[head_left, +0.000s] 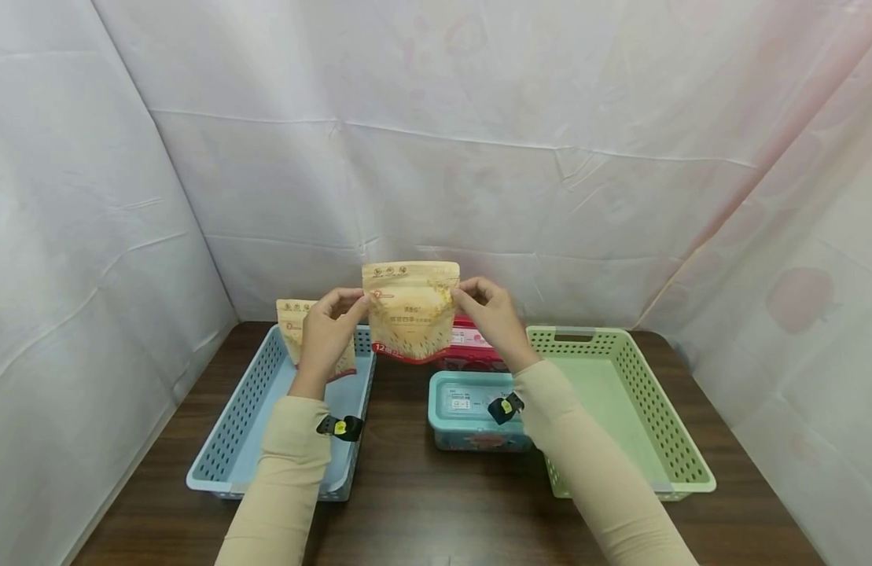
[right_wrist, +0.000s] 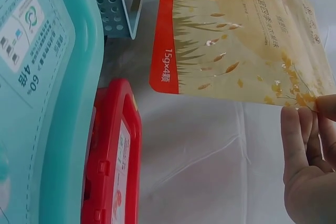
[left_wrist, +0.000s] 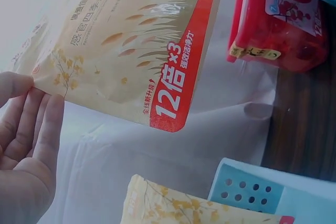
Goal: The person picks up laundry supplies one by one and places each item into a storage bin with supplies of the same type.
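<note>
A cream pouch [head_left: 412, 314] with a red bottom band hangs upright in the air between both hands. My left hand [head_left: 331, 326] pinches its left edge between thumb and fingers. At the opposite edge, my right hand [head_left: 495, 318] pinches it the same way. Printed grass and yellow flowers show on the pouch [left_wrist: 126, 51] in the left wrist view. A second, similar pouch [head_left: 291, 322] leans in the blue basket [head_left: 237, 424], partly hidden behind the left hand.
A teal lidded box [head_left: 478, 440] stands mid-table, with a red box [head_left: 471, 363] behind it, partly covered by the pouch and right hand. To the right sits a green basket [head_left: 605, 385]. White curtains [head_left: 436, 141] enclose the dark wooden table [head_left: 428, 511].
</note>
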A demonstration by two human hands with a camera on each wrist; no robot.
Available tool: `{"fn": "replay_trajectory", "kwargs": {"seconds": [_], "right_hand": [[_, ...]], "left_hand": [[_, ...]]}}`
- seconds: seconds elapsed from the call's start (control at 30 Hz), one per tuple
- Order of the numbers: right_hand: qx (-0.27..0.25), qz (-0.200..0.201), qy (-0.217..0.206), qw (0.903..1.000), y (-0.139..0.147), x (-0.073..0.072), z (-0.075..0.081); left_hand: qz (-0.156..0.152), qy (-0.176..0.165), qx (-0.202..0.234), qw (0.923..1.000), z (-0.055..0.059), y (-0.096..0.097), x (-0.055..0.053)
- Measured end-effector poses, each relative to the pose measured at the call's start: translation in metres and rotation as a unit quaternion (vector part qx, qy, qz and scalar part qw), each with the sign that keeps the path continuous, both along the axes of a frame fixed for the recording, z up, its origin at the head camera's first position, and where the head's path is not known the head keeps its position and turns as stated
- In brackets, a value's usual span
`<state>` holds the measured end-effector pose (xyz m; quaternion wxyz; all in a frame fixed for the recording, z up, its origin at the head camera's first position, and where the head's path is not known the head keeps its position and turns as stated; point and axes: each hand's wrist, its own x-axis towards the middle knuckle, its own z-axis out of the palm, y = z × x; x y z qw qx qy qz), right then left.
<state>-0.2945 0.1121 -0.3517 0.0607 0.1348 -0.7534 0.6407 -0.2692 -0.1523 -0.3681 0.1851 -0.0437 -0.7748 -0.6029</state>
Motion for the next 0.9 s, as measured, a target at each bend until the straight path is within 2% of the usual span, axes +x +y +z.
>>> {"fn": "replay_trajectory", "kwargs": {"seconds": [0.17, 0.4, 0.73, 0.9], "right_hand": [[-0.018, 0.005, 0.022, 0.9996, -0.008, 0.002, -0.002], [-0.027, 0.003, 0.016, 0.9995, -0.02, 0.006, -0.008], [-0.048, 0.038, 0.013, 0.998, -0.039, 0.014, -0.016], [-0.048, 0.037, 0.007, 0.9982, -0.047, 0.017, -0.019]], "left_hand": [[0.002, 0.01, 0.002, 0.9999, 0.0, -0.005, 0.003], [0.014, 0.016, 0.013, 0.9997, -0.004, -0.015, 0.008], [0.061, 0.005, 0.016, 0.998, -0.01, -0.029, 0.019], [0.079, -0.001, 0.009, 0.9968, -0.013, -0.034, 0.023]]}}
